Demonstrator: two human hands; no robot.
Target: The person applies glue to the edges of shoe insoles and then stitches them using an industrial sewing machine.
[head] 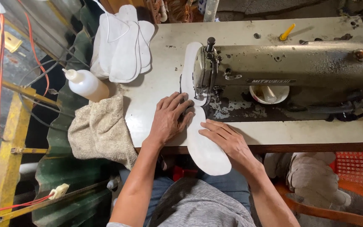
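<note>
White insole pieces (204, 147) are laid lengthwise from the person toward the sewing machine (282, 67) needle. Both are pressed flat by open palms, nothing grasped: left hand (169, 120) nearer the needle, right hand (225, 141) on the near piece.

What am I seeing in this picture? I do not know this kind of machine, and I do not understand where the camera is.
The camera sits on the person's head and looks down at their own hands. The grey machine is a sewing machine on a pale worktable. Both hands press flat on a long white insole-shaped piece that runs under the needle: the left hand beside the needle, the right hand nearer the body. Neither grips it. On the left lie a stack of similar white pieces, a squeeze bottle and a beige towel.
</note>
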